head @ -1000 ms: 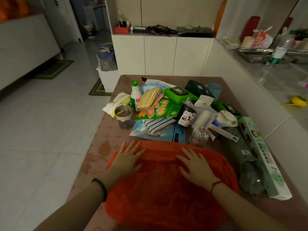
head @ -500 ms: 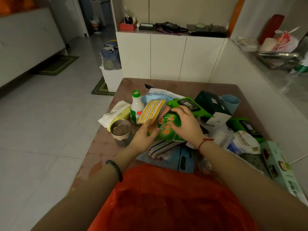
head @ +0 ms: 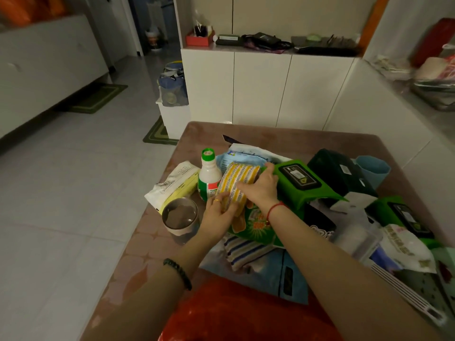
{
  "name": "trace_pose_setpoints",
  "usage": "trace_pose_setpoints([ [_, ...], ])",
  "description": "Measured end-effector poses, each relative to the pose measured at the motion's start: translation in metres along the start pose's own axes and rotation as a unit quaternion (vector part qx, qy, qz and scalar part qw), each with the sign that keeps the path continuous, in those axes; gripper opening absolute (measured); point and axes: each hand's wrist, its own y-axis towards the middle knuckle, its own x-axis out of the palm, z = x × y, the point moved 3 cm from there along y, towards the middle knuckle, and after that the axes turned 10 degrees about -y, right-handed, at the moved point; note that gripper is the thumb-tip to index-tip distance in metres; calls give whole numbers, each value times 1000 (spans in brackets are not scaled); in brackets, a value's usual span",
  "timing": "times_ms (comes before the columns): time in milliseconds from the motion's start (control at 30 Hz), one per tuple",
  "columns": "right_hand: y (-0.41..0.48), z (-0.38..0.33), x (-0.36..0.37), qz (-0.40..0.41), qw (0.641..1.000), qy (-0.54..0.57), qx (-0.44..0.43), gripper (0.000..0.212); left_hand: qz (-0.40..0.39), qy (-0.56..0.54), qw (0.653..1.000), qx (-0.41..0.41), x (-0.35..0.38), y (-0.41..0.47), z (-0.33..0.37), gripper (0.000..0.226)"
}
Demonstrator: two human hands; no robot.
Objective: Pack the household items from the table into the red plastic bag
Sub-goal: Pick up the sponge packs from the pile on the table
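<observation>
Here, a yellow-and-silver striped pack of scouring pads [head: 236, 185] is held between both hands above the heap on the table [head: 283, 134]. The grip of the left hand [head: 218, 217] is closed on the pack's near end, and that of the right hand [head: 261, 188] is folded over its far side. The pack is set just beside a white bottle with a green cap [head: 209, 175] and over a green packet [head: 256, 225]. A green wipes pack [head: 300, 183] is seen touching the right hand. The red plastic bag [head: 246, 313] is spread at the table's near edge, well apart from the hands.
</observation>
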Motion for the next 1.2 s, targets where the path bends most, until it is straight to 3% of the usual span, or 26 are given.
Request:
trace_pose_setpoints([
  [133, -6, 5, -6, 30, 994, 101, -1, 80, -30, -46, 998, -2, 0, -10, 7, 37],
  [267, -35, 2, -33, 43, 980, 186, -53, 69, -4, -114, 991, 77, -11, -30, 24, 18],
  [333, -60, 1, -55, 20, 966, 245, -75, 56, 16, -141, 983, 118, -21, -45, 36, 42],
  [400, -89, 5, -72, -33, 952, 288, -99, 49, -32, -182, 977, 107, -26, -64, 48, 62],
  [533, -143, 34, -86, -71, 940, 324, -82, 47, -156, -169, 969, 89, -16, -119, 52, 45],
  [667, -199, 72, -76, -138, 947, 284, -49, 45, -180, -85, 976, 89, -9, -170, 24, 45],
  [767, -229, 98, -78, -83, 972, 212, -55, 77, -197, 47, 973, 108, -18, -195, -4, 50],
  [833, -239, 112, -84, -27, 984, 164, -71, 87, -163, 275, 936, 150, -32, -198, -27, 86],
  [900, -251, 120, -85, -54, 984, 153, -77, 79, -100, 455, 872, 149, -46, -196, -45, 112],
  [967, -264, 122, -73, -180, 976, 84, -87, 66, -58, 509, 849, 133, -55, -192, -53, 101],
  [1033, -275, 123, -55, -289, 951, -11, -105, 65, -40, 527, 842, 109, -61, -188, -57, 86],
  [1133, -277, 134, -26, -329, 941, -31, -75, 71, -28, 540, 838, 75, -65, -182, -61, 68],
  [1200, -272, 141, -13, -337, 939, -49, -42, 77, -14, 481, 873, 72, -67, -183, -60, 54],
])
